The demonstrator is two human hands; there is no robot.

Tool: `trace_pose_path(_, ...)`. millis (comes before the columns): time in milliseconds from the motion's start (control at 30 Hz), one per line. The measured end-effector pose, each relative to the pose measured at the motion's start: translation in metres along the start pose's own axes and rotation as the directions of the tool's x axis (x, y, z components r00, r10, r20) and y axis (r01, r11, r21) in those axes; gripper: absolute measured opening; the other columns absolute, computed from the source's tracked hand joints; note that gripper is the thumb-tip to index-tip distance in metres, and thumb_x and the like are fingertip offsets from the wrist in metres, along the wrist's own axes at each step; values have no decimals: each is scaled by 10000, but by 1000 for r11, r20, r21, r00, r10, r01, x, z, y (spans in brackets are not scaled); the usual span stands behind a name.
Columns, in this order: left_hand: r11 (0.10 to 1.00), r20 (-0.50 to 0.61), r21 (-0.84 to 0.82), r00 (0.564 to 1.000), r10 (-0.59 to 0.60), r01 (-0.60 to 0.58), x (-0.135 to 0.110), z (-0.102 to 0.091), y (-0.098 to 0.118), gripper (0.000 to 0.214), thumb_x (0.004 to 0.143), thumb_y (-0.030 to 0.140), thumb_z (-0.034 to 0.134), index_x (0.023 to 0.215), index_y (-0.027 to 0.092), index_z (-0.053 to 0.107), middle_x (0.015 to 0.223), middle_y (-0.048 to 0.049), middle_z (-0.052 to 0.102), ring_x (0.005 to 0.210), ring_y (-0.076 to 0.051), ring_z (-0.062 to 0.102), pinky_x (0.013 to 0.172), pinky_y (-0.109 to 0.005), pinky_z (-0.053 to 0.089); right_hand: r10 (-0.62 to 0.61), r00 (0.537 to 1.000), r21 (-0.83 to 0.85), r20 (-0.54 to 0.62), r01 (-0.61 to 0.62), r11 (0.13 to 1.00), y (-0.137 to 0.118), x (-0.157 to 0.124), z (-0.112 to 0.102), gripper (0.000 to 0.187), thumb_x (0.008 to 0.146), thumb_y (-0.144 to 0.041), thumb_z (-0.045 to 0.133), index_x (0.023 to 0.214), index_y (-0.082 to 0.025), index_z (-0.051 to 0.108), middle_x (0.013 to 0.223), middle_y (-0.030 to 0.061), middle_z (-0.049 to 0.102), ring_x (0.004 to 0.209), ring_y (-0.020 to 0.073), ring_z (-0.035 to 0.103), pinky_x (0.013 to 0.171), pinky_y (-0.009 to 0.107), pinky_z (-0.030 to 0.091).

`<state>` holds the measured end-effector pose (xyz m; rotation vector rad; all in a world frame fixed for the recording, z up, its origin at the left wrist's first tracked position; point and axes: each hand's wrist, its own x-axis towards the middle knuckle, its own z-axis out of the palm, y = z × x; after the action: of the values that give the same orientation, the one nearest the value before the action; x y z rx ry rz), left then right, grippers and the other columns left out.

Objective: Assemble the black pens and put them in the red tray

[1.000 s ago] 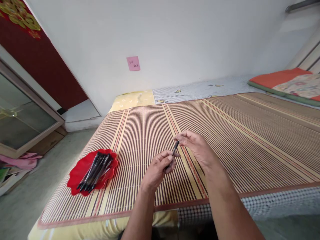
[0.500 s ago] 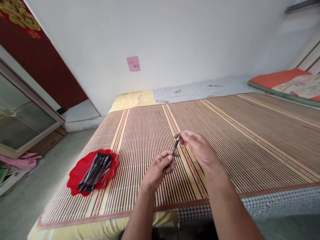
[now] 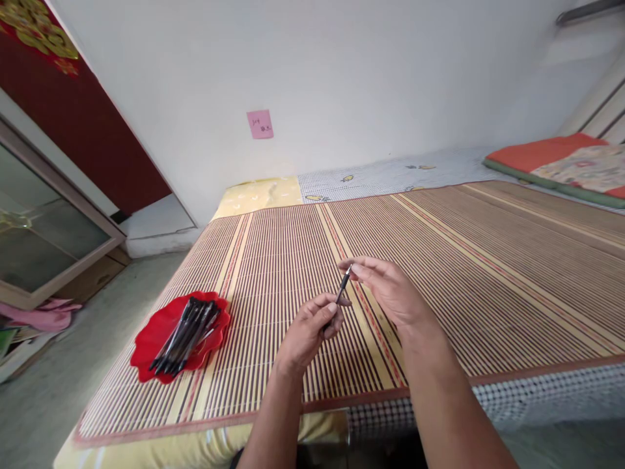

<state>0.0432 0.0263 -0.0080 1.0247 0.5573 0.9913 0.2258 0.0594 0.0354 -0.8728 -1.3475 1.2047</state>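
Observation:
A pen (image 3: 344, 284) with a dark grip is held at a slant above the striped mat, its silvery tip pointing up and right. My left hand (image 3: 312, 324) is closed around the lower part of its barrel. At the upper end, my right hand (image 3: 378, 280) has thumb and fingers pinched at the metal tip. Whether a small part sits between those fingertips cannot be made out. To the left, a red scalloped plate (image 3: 146, 342) carries a heap of several dark and clear pens (image 3: 188, 335).
The striped bamboo mat (image 3: 283, 260) covers most of the bed. A folded orange and floral quilt (image 3: 551, 156) lies at the far right. Behind the bed stands a white wall with a pink note (image 3: 260, 124). A glass-paned door (image 3: 43, 221) is at the left.
My right thumb and fingers have come in slightly closer on the pen's tip. My left hand, the pen and the plate look unmoved.

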Motion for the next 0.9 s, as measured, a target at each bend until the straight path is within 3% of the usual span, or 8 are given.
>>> trace_pose_path(200, 1000, -9, 18, 1000, -6, 6, 0, 0, 0, 226, 946, 345, 658, 1030, 144, 719, 640, 37, 468, 539, -73, 327, 538, -243, 209, 56, 991, 12, -119, -55, 998, 3, 2, 1, 255, 761, -459, 816, 801, -220, 737, 859, 19, 714, 893, 195, 634, 923, 371, 464)
trace_pose_path(367, 1000, 0, 17, 1000, -4, 4, 0, 0, 0, 227, 952, 349, 651, 1044, 152, 716, 644, 39, 475, 532, -73, 321, 533, -247, 208, 19, 1000, -7, -13, -19, 1000, 1, 1, 0, 238, 876, -442, 692, 942, -228, 771, 1045, 52, 742, 1004, 204, 637, 976, 381, 443)
trace_pose_path(500, 999, 1, 40, 1000, -4, 4, 0, 0, 2, 235, 948, 358, 659, 1045, 152, 717, 633, 48, 469, 525, -68, 331, 536, -242, 231, 26, 999, -23, -23, -27, 999, -1, 1, 0, 205, 806, -411, 760, 884, -222, 771, 934, 37, 746, 970, 204, 655, 1002, 390, 454)
trace_pose_path(600, 994, -47, 108, 999, 28, -22, 1, 1, 1, 246, 930, 365, 681, 1040, 148, 715, 633, 47, 508, 514, -61, 372, 539, -231, 271, 51, 997, -7, -65, -52, 999, 1, 2, 1, 255, 752, -445, 800, 842, -210, 756, 867, 24, 723, 864, 191, 648, 911, 375, 492)
trace_pose_path(733, 975, -145, 223, 988, 59, -25, 4, 4, -4, 302, 858, 407, 746, 1001, 146, 698, 711, -9, 664, 536, -95, 563, 554, -235, 392, 50, 993, -55, -109, -56, 997, 3, 2, 2, 301, 739, -482, 811, 804, -200, 728, 799, 5, 682, 778, 170, 617, 820, 350, 493)
trace_pose_path(900, 969, -250, 245, 966, 72, -9, 9, 9, -14, 356, 748, 446, 829, 872, 156, 665, 719, -23, 699, 637, -153, 689, 594, -243, 484, 28, 993, -124, -117, -43, 991, 6, 3, 3, 350, 747, -527, 785, 786, -188, 708, 751, 3, 657, 727, 168, 587, 745, 337, 479)
